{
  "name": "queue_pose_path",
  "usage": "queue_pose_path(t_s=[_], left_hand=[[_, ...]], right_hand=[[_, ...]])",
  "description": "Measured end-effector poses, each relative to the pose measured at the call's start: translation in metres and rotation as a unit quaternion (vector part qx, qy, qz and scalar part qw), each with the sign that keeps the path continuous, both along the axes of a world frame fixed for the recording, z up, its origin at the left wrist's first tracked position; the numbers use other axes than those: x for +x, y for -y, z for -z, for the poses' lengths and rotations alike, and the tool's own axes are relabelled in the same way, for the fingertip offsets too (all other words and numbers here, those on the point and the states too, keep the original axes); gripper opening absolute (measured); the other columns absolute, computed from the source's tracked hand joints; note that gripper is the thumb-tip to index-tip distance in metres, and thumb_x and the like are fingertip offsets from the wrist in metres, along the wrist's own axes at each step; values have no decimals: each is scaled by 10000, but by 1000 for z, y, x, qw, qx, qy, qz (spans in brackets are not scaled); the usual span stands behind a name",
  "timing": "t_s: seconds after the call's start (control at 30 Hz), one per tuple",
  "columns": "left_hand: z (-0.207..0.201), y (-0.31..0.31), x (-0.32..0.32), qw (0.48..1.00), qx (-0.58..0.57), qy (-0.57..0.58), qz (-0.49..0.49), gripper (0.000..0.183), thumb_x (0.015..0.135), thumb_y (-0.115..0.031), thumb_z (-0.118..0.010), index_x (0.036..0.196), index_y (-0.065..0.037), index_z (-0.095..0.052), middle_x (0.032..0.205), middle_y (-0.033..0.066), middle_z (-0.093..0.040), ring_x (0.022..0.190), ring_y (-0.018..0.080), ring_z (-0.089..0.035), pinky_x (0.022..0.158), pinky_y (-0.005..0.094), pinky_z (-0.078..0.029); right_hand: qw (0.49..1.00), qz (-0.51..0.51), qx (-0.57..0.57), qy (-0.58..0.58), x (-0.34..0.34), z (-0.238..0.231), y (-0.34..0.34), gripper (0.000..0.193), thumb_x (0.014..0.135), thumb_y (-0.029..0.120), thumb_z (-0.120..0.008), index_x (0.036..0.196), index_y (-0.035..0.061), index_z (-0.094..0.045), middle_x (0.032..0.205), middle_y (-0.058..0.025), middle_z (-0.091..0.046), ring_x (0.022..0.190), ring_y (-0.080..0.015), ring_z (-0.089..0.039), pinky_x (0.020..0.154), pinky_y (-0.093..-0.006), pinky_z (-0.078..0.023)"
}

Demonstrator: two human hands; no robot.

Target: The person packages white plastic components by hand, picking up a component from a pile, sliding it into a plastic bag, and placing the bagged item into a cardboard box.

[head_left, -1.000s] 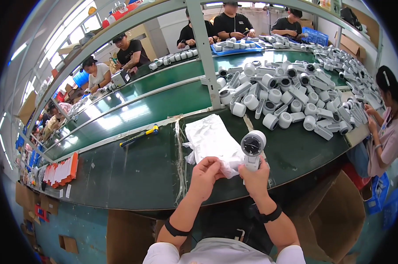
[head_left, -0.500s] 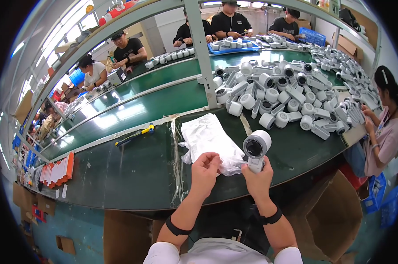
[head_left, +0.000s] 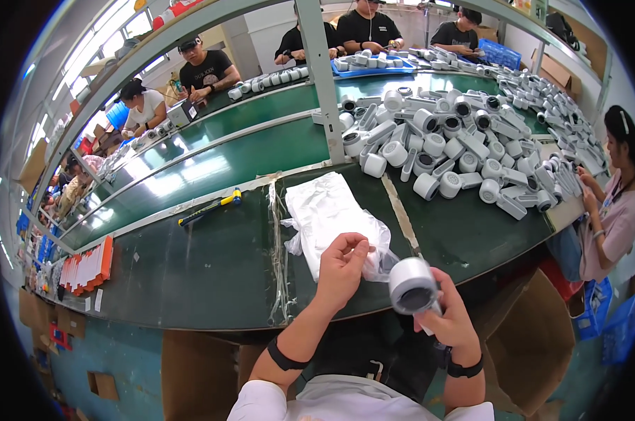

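My right hand (head_left: pixel 452 319) is closed around the handle of a white-and-grey hair dryer (head_left: pixel 413 284), slightly blurred, at the table's near edge. Its round, dark-centred opening is tilted down toward me. My left hand (head_left: pixel 342 272) is closed in a pinch, with the edge of a clear plastic bag (head_left: pixel 381 258) at its fingertips. That bag trails toward the dryer head; whether the two touch is hard to tell. Under and beyond my left hand lies a stack of white plastic bags (head_left: pixel 323 207) on the dark green table (head_left: pixel 198 281).
A large heap of similar dryers (head_left: pixel 447 140) covers the back right. A yellow-and-black hammer (head_left: pixel 212 207) and orange-white cartons (head_left: pixel 87 266) lie to the left. A metal post (head_left: pixel 324 91) rises at the table's far side. A cardboard box (head_left: pixel 531 344) stands below right; co-workers sit around.
My right hand has brought the dryer lower and nearer, tipping its head from upright toward me. My left hand has shifted slightly right, and the bag edge is drawn out to the right.
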State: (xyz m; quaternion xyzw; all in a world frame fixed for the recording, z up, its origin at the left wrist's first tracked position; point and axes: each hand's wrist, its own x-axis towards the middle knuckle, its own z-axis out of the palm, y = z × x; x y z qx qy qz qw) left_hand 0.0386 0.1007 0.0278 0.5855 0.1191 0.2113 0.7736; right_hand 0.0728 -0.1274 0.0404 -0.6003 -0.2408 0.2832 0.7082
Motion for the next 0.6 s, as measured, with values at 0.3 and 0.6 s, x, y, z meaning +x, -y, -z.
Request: queue_pose_path(t_s=[0.3, 0.6], left_hand=[[-7, 2, -1, 986, 139, 8, 91, 133, 963, -81, -597, 1070, -3, -611, 938, 48, -675, 866, 93, -620, 775, 236, -494], [-8, -4, -12, 965, 258, 10, 54, 112, 907, -39, -642, 1012, -3, -653, 923, 62, -667, 841, 113, -624, 731, 251, -496]], right_hand=[[967, -153, -200, 32, 35, -19, -10, 903, 869, 85, -667, 1561, 92, -87, 818, -45, -613, 594, -96, -555, 542, -243, -469], [987, 14, -159, 31, 15, 12, -25, 609, 855, 161, -702, 1405, 18, -482, 760, -7, -606, 583, -64, -538, 539, -235, -470]])
